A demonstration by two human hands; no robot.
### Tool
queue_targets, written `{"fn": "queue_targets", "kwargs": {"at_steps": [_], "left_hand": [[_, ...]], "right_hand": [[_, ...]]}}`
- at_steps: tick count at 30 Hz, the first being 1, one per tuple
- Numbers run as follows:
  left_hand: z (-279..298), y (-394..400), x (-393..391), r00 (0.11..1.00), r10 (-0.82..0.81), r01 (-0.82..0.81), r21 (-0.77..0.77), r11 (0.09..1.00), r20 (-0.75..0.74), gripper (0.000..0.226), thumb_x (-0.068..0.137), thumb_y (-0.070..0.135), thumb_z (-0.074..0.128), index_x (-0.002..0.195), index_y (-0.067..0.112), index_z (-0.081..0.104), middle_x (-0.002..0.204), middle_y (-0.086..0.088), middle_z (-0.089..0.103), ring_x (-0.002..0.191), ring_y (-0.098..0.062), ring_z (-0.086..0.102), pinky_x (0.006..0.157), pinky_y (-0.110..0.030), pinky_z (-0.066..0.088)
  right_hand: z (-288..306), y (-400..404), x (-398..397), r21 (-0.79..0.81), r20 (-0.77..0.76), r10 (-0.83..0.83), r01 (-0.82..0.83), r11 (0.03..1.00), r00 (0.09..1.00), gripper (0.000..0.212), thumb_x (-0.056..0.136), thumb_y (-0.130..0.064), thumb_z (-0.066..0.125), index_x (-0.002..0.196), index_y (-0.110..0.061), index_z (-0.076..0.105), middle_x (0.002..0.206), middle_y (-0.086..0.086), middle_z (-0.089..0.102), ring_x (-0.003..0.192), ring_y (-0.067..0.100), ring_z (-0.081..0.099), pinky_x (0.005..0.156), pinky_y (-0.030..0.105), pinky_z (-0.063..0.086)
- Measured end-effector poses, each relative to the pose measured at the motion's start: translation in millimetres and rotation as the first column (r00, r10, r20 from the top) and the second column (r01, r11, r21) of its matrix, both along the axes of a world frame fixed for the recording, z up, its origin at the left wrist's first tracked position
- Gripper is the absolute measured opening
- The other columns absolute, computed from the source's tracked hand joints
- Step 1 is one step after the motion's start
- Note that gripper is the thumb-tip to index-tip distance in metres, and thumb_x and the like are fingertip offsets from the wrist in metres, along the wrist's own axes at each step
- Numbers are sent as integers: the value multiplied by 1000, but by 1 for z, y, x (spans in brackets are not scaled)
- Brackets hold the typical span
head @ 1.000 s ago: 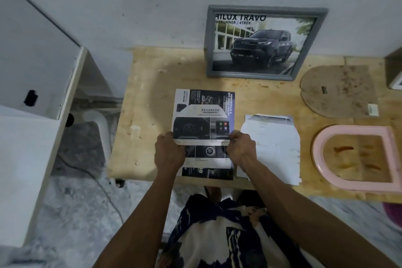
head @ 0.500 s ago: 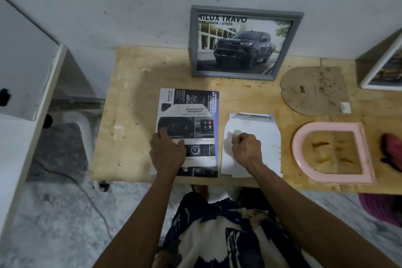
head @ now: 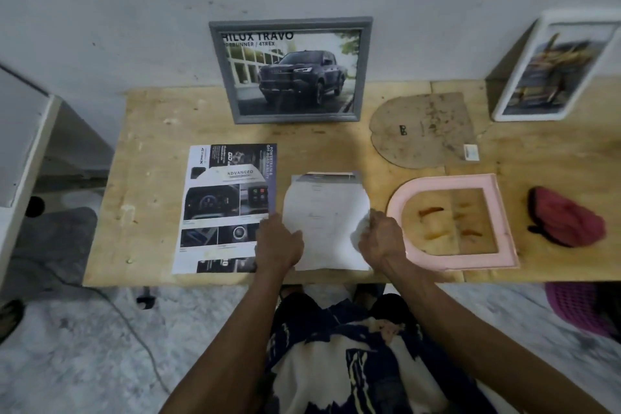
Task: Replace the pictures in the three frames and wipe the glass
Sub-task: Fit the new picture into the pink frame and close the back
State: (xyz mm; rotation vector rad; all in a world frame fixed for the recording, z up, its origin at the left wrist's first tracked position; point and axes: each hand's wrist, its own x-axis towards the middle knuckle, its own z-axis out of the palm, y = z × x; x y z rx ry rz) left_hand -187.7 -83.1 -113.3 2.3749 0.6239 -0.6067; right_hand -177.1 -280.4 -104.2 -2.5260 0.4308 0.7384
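Observation:
A white arch-cut sheet [head: 322, 212] lies face down near the table's front edge. My left hand [head: 279, 244] presses on its left edge. My right hand [head: 379, 239] pinches its right edge, which curls up off the table. A dark car brochure page [head: 225, 208] lies flat to the left. To the right lies a pink arched frame [head: 497, 212], face down and without a picture, with its brown backing board [head: 423, 131] behind it. A grey frame with a truck picture [head: 290, 70] leans on the wall. A white frame [head: 554, 70] leans at the back right.
A red cloth [head: 568, 217] lies on the wooden table [head: 154, 131] at the right. A pink basket [head: 581, 309] stands on the floor below it. A white cabinet [head: 23, 134] stands at the left, with a cable on the floor.
Both hands left the brochure page and moved right to the white sheet. My right hand has lifted the sheet's right edge. The view swung right, showing the cloth and white frame.

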Motion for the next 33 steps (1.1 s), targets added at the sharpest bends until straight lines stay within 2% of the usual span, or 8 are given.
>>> {"fn": "queue_targets", "kwargs": {"at_steps": [5,8,11,17,21,25,28,33], "left_hand": [[-1,-22,2,994,86,-91,65,994,73,32,86,26,69,105,2,59,111,-21,64,106,-39,60,84,-37,47],[9,-36,-1,960,239,-244,18,970,146,37,87,20,71,117,1,60,112,-16,66,106,-33,61,89,-34,46],[23,-52,-4,911,373,-371,-45,928,177,17,89,11,68,103,2,68,88,-6,64,85,-26,60,73,-24,39],[35,-52,-12,827,524,-467,-271,842,203,11,88,14,70,89,4,65,83,-9,66,76,-21,58,77,-36,51],[44,-44,-9,664,746,-579,-594,558,54,11,87,2,68,87,12,64,97,-16,71,86,-28,66,88,-56,56],[43,-59,-8,637,762,-469,-844,260,-120,37,88,-11,61,121,6,58,119,-14,67,103,-36,65,81,-52,58],[40,-84,-17,661,720,-479,-858,185,-214,48,88,-11,61,132,6,53,130,-14,62,111,-40,61,81,-49,57],[31,-104,-40,681,650,-568,-804,176,-339,28,86,-3,69,104,18,63,118,-13,66,108,-37,64,82,-51,58]], "right_hand": [[-13,-13,-9,116,-19,80,-78,990,997,59,88,-20,59,141,-8,36,138,13,44,123,29,45,101,29,33],[-8,-22,-7,283,21,-74,65,957,997,48,86,-10,58,131,-7,46,121,14,53,108,30,52,94,35,41],[-1,-28,-9,348,31,-153,133,928,988,27,86,-12,59,111,-7,51,104,10,58,95,26,57,86,40,47],[12,-37,-7,430,34,-336,289,855,941,56,84,-26,68,133,-10,47,125,9,54,114,27,54,96,38,46],[28,-40,-13,459,80,-456,374,806,886,68,84,-37,69,142,-17,40,140,9,46,125,26,48,103,40,43],[49,-37,-14,637,-121,-584,514,575,803,70,85,-35,71,144,-19,35,129,1,50,110,18,55,97,40,49],[54,-36,-19,675,-79,-621,500,542,780,52,87,-13,65,133,-16,41,117,0,55,98,16,59,76,35,55],[58,-59,-20,605,-6,-650,521,603,760,40,83,2,48,114,-23,46,101,4,61,91,20,61,69,35,55]]}}
